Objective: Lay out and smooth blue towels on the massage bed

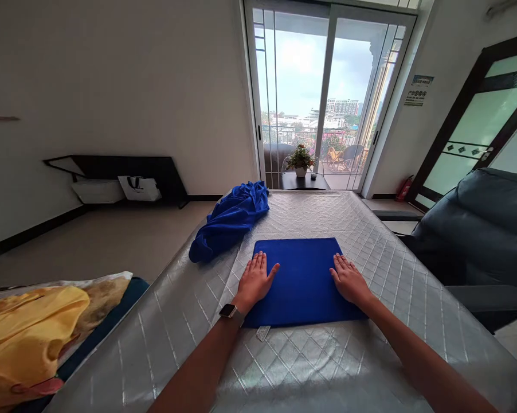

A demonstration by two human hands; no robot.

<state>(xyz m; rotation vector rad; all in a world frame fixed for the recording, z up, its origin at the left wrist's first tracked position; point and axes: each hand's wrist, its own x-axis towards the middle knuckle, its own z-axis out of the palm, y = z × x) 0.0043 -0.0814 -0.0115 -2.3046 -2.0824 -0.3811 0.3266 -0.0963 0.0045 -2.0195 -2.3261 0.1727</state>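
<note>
A blue cloth, folded into a flat, neat rectangle, lies on the silver quilted table cover. My left hand rests flat on its left edge, fingers out and thumb apart; a watch is on that wrist. On the right edge my right hand lies flat too, fingers stretched forward. Neither hand grips anything. A small white tag sticks out from the near edge of the folded cloth. Beyond my left hand, a crumpled blue cloth lies in a heap at the cover's left edge.
Yellow fabric lies at the lower left. A dark leather armchair stands close on the right. Past the far edge are a potted plant on a small dark table and sliding glass doors. A white bag sits by the wall.
</note>
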